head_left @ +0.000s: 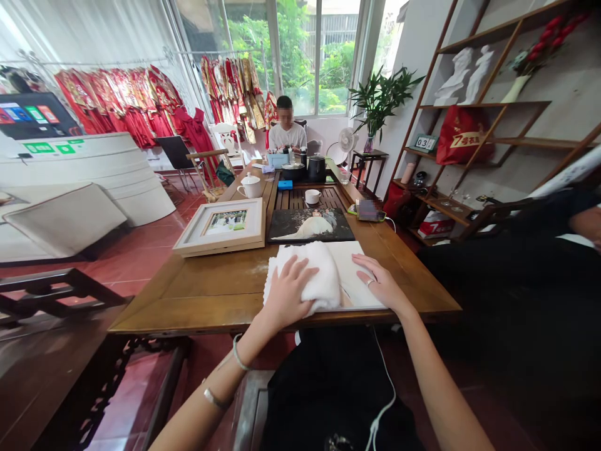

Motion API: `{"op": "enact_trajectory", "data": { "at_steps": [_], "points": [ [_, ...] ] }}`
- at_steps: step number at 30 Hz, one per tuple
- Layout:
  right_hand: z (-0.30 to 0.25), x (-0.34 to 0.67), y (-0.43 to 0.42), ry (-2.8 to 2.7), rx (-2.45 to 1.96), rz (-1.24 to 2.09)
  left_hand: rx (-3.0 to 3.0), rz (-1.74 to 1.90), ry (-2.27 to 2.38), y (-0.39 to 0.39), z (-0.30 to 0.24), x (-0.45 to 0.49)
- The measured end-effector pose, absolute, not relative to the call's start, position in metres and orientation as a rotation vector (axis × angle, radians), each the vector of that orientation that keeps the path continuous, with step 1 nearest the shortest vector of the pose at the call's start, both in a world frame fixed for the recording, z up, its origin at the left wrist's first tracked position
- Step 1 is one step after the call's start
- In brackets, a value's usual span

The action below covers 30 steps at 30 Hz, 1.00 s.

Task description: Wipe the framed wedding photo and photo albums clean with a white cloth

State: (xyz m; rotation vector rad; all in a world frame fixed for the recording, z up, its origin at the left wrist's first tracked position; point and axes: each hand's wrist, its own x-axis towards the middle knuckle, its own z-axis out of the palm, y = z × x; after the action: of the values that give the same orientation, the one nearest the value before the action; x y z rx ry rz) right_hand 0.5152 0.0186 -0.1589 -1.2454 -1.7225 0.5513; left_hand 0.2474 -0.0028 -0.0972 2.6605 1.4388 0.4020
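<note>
My left hand (287,291) lies flat, fingers spread, on a folded white towel (313,275) at the near edge of a long wooden table (211,291). The towel rests on a flat white panel (353,275). My right hand (382,283), wearing a ring, rests open on that panel just right of the towel. Neither hand grips anything. Behind the towel lies a dark photo print (310,225). A white-framed picture (223,230) lies to its left.
A white teapot (250,186), a cup (312,196), a black kettle (316,168) and a tea tray stand further along the table. A person (286,128) sits at the far end. Wooden shelves (469,144) line the right wall. Red garments (126,103) hang at left.
</note>
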Motion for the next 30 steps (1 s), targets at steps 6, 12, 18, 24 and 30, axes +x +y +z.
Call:
{"op": "enact_trajectory", "data": {
  "at_steps": [6,12,18,24,30],
  "points": [
    [-0.160,0.516,0.019,-1.738,-1.255,0.543,2.614,0.343,1.431,-0.047,-0.095,0.251],
    [-0.159,0.516,0.018,-1.745,-1.261,0.537,2.625,0.323,1.356,-0.029,-0.089,0.248],
    [-0.159,0.516,0.019,-1.737,-1.254,0.552,2.689,0.417,1.292,0.047,-0.093,0.245],
    [-0.160,0.517,0.020,-1.744,-1.257,0.556,2.724,0.492,1.295,0.092,-0.100,0.250],
    [-0.160,0.518,0.020,-1.744,-1.241,0.543,2.728,0.525,1.300,0.090,-0.102,0.248]
  ]
}}
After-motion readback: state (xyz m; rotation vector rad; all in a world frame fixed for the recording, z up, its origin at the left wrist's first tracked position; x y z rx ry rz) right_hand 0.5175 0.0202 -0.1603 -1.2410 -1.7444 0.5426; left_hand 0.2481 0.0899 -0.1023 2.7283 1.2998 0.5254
